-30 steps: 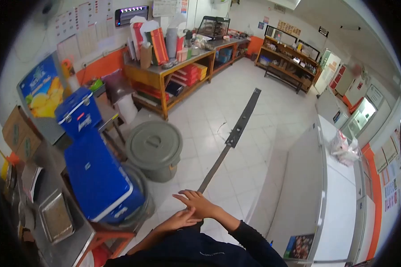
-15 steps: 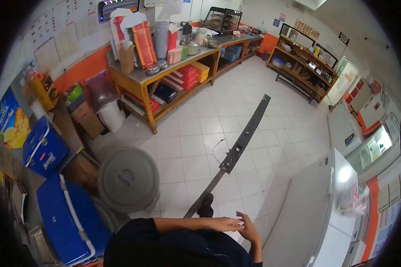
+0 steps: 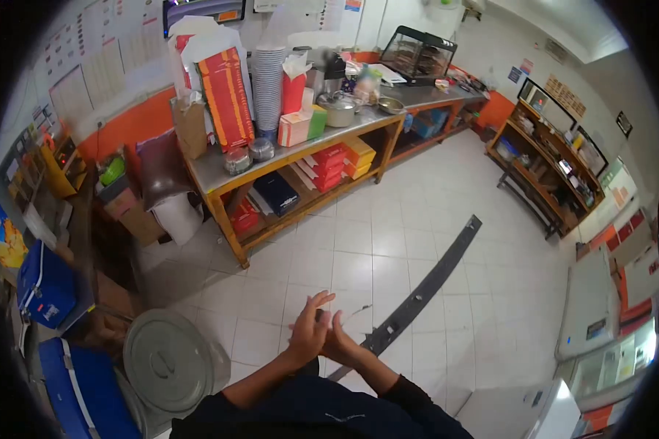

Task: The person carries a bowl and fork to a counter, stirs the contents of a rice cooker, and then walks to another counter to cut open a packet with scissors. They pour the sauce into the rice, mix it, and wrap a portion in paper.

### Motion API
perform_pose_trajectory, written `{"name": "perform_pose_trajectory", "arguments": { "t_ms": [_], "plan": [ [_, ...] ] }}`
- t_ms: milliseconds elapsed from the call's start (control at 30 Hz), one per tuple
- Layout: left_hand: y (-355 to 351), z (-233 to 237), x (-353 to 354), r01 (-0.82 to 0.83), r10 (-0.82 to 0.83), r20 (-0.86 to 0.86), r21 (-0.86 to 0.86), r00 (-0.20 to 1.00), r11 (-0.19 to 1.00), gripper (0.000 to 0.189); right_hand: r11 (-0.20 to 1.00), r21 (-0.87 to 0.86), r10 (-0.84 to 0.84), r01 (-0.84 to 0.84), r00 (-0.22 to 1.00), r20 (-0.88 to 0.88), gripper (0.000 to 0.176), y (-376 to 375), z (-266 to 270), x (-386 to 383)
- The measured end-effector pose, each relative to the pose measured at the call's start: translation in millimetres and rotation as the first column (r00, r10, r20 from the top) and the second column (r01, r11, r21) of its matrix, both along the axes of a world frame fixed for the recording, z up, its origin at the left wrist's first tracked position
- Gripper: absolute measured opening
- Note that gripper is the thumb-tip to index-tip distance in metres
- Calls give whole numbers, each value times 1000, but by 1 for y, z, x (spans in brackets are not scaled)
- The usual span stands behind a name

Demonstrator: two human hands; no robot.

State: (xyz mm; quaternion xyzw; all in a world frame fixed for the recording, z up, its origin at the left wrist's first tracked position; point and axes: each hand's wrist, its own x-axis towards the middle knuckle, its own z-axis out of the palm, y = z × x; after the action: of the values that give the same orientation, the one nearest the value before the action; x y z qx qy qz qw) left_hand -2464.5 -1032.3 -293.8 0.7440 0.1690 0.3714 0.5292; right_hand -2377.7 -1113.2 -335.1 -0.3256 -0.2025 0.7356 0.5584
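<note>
My left hand (image 3: pixel 310 329) and my right hand (image 3: pixel 338 341) meet palm to palm in front of my body. The left hand's fingers are stretched out and slightly apart. My right hand is partly hidden behind the left, with its visible fingers pointing up. I see nothing held in either hand, though a small dark patch shows between them that I cannot make out. Beyond the hands, a long dark strip (image 3: pixel 433 279) with small light bits on it lies across the tiled floor (image 3: pixel 344 249).
A metal-topped table (image 3: pixel 220 175) bears stacked cups (image 3: pixel 269 91), cartons and a pot (image 3: pixel 338 110). At left stand a lidded grey bin (image 3: pixel 165 358) and blue coolers (image 3: pixel 88 388). Wooden shelves (image 3: pixel 542 154) stand far right; a white freezer (image 3: pixel 516 410) is near right.
My hands have come up and left in the view, and now press together with fingers raised. The view has turned, bringing the table nearer.
</note>
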Motion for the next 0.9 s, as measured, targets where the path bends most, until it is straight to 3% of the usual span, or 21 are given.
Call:
{"name": "perform_pose_trajectory", "arguments": {
  "t_ms": [33,200,300,400,467,500,533,567,633,667,700,733,767,800,867,900],
  "plan": [
    [18,-22,35,-94,109,-41,263,993,960,34,1000,4,7,-7,1000,-4,95,21,-2,27],
    [116,-26,197,-73,110,-121,280,987,957,36,999,-11,53,-52,975,216,97,100,7,191],
    [171,-22,296,22,68,-228,369,971,929,39,996,-52,88,-77,955,283,98,123,16,266],
    [223,-37,399,90,36,-287,413,957,906,43,996,76,8,-53,868,497,93,133,43,360],
    [271,-47,468,69,175,-297,660,939,748,46,960,269,-85,-81,827,556,93,130,32,427],
    [300,-58,503,76,172,-300,663,938,744,46,969,243,-156,49,883,443,88,128,21,459],
    [334,-71,539,42,164,-304,573,938,818,47,965,198,-230,171,916,330,84,125,8,491],
    [370,-80,576,2,160,-303,473,939,881,48,965,201,-227,166,915,334,84,124,-13,527],
    [448,-89,640,-97,188,-273,315,943,944,46,848,77,-489,525,716,499,54,126,-53,594],
    [483,-75,667,-94,70,-274,-77,959,993,45,858,63,-469,510,728,500,54,140,-49,625],
    [515,-58,688,-76,-31,-222,-456,974,887,44,833,10,-429,553,635,642,39,163,-33,655],
    [543,-53,700,47,14,71,-781,997,623,36,801,-26,-372,598,531,761,30,188,-21,685],
    [581,-59,721,116,91,197,-828,976,549,35,808,-57,-360,586,568,740,40,214,-15,723],
    [620,-62,743,198,176,316,-853,932,483,35,836,-10,-364,549,567,739,38,242,-9,758],
    [671,-56,776,198,276,368,-847,888,493,36,873,-66,-305,484,646,700,37,307,-9,830],
    [688,-59,787,212,360,413,-850,836,483,37,906,-23,-255,422,590,766,36,344,-6,859]
  ]
}}
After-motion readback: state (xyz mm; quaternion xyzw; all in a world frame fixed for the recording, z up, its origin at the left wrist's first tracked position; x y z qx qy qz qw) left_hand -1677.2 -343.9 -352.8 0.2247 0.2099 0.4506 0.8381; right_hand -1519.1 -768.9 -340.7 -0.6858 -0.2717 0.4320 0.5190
